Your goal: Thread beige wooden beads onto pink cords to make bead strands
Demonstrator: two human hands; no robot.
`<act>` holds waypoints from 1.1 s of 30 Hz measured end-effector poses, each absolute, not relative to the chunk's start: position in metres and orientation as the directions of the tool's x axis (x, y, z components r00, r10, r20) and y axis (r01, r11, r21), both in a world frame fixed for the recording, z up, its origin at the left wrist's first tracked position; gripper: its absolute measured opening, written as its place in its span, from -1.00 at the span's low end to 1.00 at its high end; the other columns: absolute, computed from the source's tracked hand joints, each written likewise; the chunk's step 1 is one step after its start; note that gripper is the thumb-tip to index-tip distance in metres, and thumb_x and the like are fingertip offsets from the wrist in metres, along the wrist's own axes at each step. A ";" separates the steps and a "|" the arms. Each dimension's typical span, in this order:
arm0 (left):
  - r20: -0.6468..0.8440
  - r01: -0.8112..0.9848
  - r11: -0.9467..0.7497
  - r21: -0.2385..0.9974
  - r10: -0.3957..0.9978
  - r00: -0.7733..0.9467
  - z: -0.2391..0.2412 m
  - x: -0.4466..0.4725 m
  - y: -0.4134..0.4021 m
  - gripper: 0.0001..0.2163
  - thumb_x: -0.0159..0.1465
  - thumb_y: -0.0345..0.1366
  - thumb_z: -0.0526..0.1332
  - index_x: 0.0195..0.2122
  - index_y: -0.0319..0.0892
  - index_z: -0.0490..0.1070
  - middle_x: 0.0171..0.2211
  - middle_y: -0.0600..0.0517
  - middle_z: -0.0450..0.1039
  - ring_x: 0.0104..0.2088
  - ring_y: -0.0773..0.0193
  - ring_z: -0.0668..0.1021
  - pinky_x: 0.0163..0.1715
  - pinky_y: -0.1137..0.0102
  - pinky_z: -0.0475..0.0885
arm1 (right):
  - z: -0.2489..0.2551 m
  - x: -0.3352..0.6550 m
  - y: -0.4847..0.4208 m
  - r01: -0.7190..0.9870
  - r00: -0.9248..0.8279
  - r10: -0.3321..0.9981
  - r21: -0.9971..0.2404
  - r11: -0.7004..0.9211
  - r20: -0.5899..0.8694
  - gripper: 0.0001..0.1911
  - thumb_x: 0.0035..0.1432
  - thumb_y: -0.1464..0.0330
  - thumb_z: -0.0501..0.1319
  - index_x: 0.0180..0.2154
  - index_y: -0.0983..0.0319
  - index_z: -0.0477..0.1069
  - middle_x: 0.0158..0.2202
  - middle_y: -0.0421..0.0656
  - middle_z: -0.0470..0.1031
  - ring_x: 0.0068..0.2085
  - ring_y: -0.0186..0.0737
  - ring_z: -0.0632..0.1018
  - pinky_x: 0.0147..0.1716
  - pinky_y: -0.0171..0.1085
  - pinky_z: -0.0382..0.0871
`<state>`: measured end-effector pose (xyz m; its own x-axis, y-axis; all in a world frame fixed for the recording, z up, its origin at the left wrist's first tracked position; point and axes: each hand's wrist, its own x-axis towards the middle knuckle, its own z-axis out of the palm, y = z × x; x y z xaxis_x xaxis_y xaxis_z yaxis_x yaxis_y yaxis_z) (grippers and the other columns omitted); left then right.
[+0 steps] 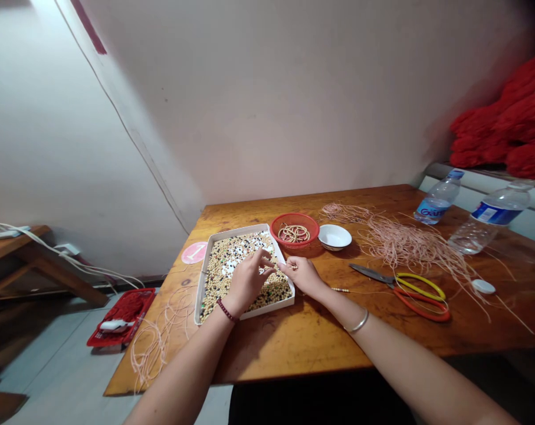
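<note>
A white tray (199, 298) full of small tan, white and dark beads lies on the wooden table (294, 336). My left hand (246, 278) hovers over the beads, fingers pinched together on something too small to make out. My right hand (303, 275) rests at the tray's right rim, fingers pinched on a thin cord (340, 289) that trails right across the table with a few beads on it. The two hands' fingertips almost meet above the tray.
A red basket (294, 230) with beaded loops and a white bowl (334, 236) stand behind the tray. Loose pink cords (404, 242), scissors (409, 286), a bottle cap (483, 287) and two water bottles (439, 198) lie to the right. A red floor basket (122, 316) sits lower left.
</note>
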<state>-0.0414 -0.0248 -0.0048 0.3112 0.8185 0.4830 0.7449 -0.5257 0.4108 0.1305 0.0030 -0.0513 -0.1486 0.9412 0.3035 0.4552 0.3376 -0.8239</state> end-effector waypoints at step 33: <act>0.460 0.788 -0.538 0.299 0.805 0.376 -0.005 -0.044 -0.026 -0.85 0.27 -0.19 0.18 -0.32 -0.13 0.44 -0.39 0.00 0.51 -0.36 0.25 0.50 -0.33 0.40 0.34 | -0.056 0.129 0.004 0.386 -0.187 0.939 -0.857 0.341 0.289 -0.54 0.09 0.04 0.12 -0.64 0.23 0.17 -0.65 -0.28 0.15 -0.54 -0.35 0.24 -0.53 -0.38 0.08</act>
